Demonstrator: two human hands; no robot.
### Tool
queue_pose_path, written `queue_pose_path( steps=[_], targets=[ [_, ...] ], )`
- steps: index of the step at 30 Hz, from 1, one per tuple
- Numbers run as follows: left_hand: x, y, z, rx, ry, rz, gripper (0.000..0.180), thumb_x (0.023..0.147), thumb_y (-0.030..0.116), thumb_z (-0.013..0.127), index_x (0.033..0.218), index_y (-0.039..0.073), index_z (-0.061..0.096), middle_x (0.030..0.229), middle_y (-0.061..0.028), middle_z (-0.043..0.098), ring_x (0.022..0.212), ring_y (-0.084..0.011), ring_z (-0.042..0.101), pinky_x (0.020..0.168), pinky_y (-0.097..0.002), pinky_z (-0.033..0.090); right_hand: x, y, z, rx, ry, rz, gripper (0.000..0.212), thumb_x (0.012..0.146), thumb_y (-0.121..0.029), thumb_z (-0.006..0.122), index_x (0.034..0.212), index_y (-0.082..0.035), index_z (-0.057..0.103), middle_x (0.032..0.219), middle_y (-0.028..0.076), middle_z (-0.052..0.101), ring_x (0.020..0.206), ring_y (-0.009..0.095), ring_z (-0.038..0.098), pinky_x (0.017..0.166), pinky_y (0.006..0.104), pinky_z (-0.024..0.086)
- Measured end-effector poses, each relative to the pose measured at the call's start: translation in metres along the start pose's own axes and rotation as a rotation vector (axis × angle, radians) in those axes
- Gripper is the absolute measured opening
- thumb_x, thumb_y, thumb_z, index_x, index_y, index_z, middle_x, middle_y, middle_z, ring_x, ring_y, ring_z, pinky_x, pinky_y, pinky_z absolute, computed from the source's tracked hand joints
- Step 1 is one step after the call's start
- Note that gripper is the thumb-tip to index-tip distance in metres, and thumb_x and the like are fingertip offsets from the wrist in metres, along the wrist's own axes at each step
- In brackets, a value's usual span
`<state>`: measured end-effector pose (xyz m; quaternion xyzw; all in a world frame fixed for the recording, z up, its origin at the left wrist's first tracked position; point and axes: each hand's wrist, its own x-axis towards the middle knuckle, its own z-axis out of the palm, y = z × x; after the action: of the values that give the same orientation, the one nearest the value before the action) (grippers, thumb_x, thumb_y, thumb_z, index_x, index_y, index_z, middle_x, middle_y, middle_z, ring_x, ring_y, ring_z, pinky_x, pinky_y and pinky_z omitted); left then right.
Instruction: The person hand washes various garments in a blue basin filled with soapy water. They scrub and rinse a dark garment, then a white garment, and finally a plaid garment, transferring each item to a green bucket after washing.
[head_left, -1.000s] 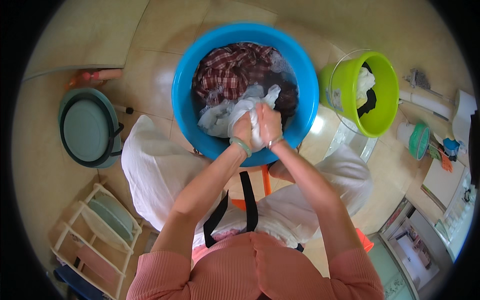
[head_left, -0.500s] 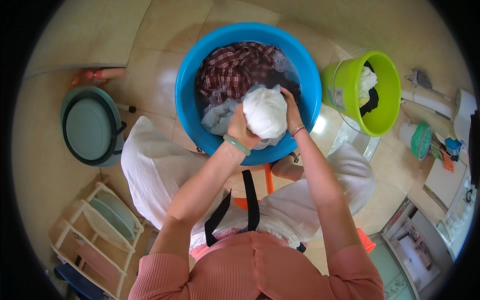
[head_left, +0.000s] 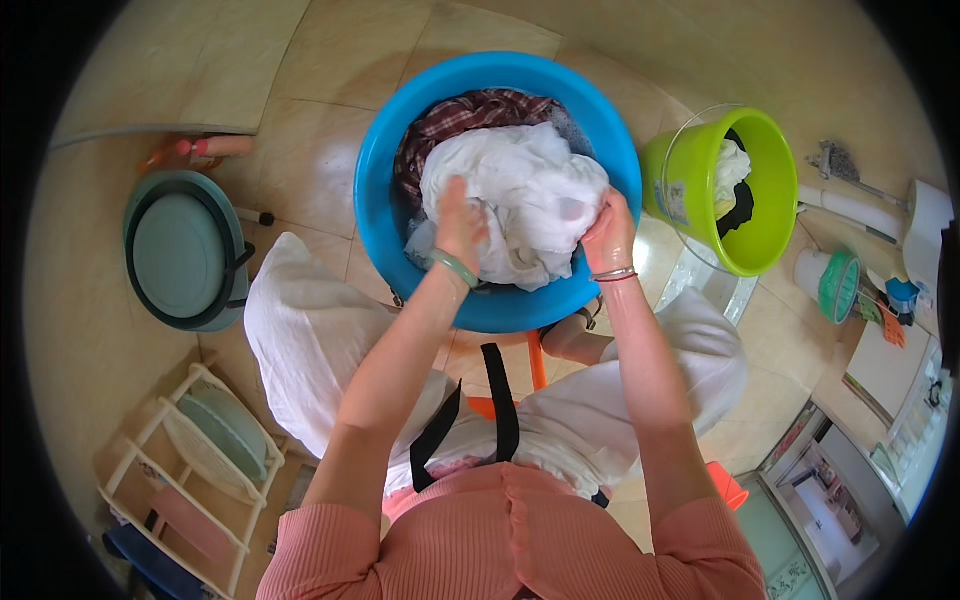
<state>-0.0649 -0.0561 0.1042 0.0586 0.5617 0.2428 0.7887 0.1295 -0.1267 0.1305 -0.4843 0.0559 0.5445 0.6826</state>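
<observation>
A wet white cloth garment (head_left: 520, 185) lies spread and crumpled across the blue basin (head_left: 375, 150), and a dark spot shows near its right side. My right hand (head_left: 610, 238) is closed on the cloth's right edge. At the left side of the cloth is my left hand (head_left: 460, 222), slightly blurred, its fingers stretched upward and apart from the thumb. Behind the white cloth, a dark red plaid garment (head_left: 465, 115) sits in the basin, partly covered. Suds (head_left: 570, 128) show along the basin's far right.
To the right stands a lime-green bucket (head_left: 690, 190) with white and black cloths inside. Teal folded basins (head_left: 180, 250) lean on the left wall. A wooden rack (head_left: 190, 470) is at the lower left, and a small bin with a green liner (head_left: 840, 285) at the right.
The white cloth was a round bundle between both hands; it now lies spread over the basin, hiding more of the plaid garment. My hands have moved apart.
</observation>
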Motion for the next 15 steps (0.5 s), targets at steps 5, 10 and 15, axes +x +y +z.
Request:
queue_pose_path(
  steps=[5,10,15],
  targets=[
    [-0.005,-0.017,0.038,0.026,-0.189,-0.011,0.074,0.088,0.049,0.065,0.146,0.018,0.031,0.128,-0.0086,0.053,0.108,-0.0209,0.056,0.102,-0.0367,0.037,-0.075,0.042,0.042,-1.085,-0.291,-0.511,0.043,0.084,-0.010,0.071,0.122,-0.001,0.053,0.112,0.012,0.064,0.096,0.021,0.065,0.083,0.0320,0.052],
    [0.031,-0.041,0.005,-0.251,-0.592,-0.164,0.026,0.095,0.034,0.060,0.109,0.013,0.059,0.085,-0.0036,0.065,0.079,-0.0138,0.062,0.070,-0.0335,0.052,-0.102,0.058,0.064,-1.323,-0.473,-0.574,0.012,0.088,-0.015,0.064,0.092,-0.005,0.059,0.084,0.017,0.065,0.075,0.036,0.064,0.061,0.0411,0.051],
    [0.054,-0.112,-0.014,-0.237,-0.272,0.111,0.039,0.102,0.036,0.038,0.112,0.004,0.058,0.107,-0.0076,0.065,0.102,-0.0218,0.060,0.097,-0.0344,0.044,0.011,0.062,0.035,-1.547,-0.174,-0.606,0.024,0.092,-0.024,0.053,0.079,-0.007,0.065,0.072,0.021,0.064,0.067,0.041,0.063,0.060,0.0477,0.052]
  ],
)
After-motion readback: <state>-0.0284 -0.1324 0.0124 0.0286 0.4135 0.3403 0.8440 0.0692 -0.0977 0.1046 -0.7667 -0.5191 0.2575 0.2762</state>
